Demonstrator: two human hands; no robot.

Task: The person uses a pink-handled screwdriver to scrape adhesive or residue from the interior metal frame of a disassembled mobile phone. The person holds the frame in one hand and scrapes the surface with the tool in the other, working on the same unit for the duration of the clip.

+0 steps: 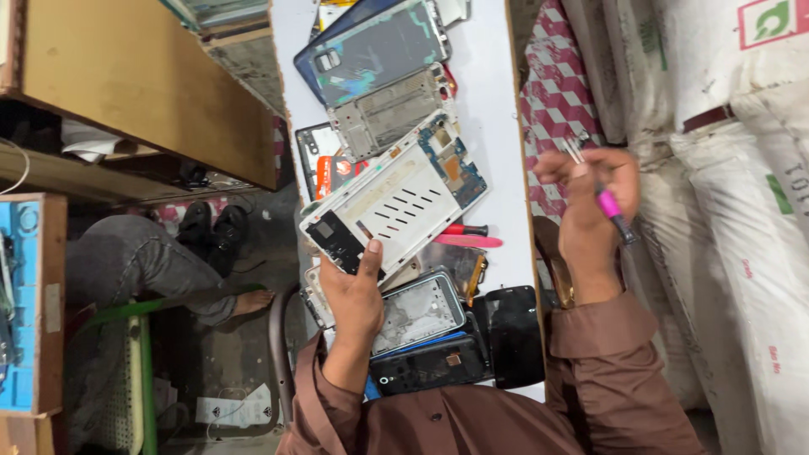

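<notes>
— Along the narrow white counter [493,93], how much open room is there?

— Little. A bare strip runs down its right edge, beside the red-and-white checked cloth [556,101]; the rest lies under phone parts. On the right stand big white sacks [742,211], on the left a wooden shelf unit [143,84], so the counter is hemmed in on both sides.

— And the biggest thing on it?

— An opened phone frame [396,198], white inner plate up, circuit board showing at its far end. It sits tilted, lifted over the pile of dark back covers [375,46] and smaller phone bodies [421,316].

— Who has it?

— The left hand [356,295] is closed around its near corner, thumb pressed on the dark patch there.

— The other?

— The right hand [590,202] hovers past the counter's right edge, fingers curled tight around a pink-handled tool [611,206], with thin metal tweezers [575,150] sticking out above the knuckles. A red screwdriver [466,229] lies just beside the frame.
</notes>
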